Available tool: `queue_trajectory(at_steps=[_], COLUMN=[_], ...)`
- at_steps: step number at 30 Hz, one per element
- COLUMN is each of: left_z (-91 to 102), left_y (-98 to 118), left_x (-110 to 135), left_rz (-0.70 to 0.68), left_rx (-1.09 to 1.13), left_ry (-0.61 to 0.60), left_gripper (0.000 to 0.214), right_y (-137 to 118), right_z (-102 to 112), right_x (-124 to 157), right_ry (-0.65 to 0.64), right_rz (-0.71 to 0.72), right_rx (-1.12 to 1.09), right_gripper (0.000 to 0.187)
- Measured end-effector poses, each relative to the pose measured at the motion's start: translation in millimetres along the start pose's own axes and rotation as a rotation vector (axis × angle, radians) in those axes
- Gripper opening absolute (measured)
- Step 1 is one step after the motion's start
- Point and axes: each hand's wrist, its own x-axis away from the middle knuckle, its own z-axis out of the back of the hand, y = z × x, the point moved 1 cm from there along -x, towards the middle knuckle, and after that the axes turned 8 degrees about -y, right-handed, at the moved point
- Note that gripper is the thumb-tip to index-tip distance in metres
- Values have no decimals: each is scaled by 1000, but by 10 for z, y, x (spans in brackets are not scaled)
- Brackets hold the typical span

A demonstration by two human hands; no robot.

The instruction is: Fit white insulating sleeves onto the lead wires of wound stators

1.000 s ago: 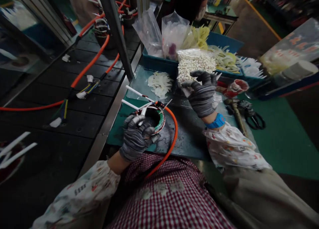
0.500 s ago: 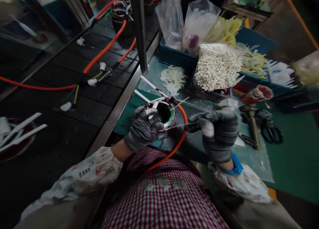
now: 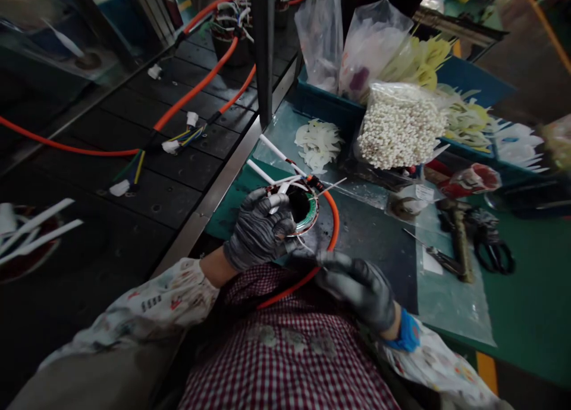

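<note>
The stator ring (image 3: 304, 210), wound with copper and a green edge, lies in the middle of the frame on the dark work mat (image 3: 379, 237). The left hand (image 3: 261, 234), in a grey glove, is closed around its left side. The right hand (image 3: 357, 285), also gloved, is low in the centre with its fingertips drawn together at the lower rim of the ring. I cannot tell whether they pinch something thin there.

As far as one can see, the winding is already in place. Two white sleeves (image 3: 276, 154) already sit on leads that stick out to the upper left, and an orange cable (image 3: 333, 225) curves from the ring's top around its right side. Some thin bare ends still stand free at the top.

Half a second earlier the right hand was raised at the right of the ring and held a thin wire. Now it is lower and closer to the body.

Further out, a bag of small white pieces (image 3: 401, 127) leans on a blue tray (image 3: 321, 106) in the upper centre, with a pile of white slips (image 3: 319, 142) beside it. Scissors (image 3: 493, 252) lie at the right.
</note>
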Motion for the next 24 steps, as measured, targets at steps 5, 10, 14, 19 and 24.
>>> queue_trajectory(at_steps=[5,10,14,19,24], left_z=[14,-60,-85,-55,-69], left_y=[-42,-100,-104,-83,-94], left_x=[8,73,85,60,61], left_rz=[-45,-34,-58,-50,-19], left_rx=[54,40,37,58,65], left_ry=[-14,-62,-44,-69,-126], left_gripper=[16,20,21,29,42], right_y=[-48,-130,-132,-192,-284], right_z=[49,48,30,235,347], right_x=[-560,-848,-936,-975,-1002], right_ry=[150,57,60,-193,-360], right_rz=[47,76,72,-33,-40], right_rx=[327,417,121,-124,-100], right_gripper=[27,24,19,39,24])
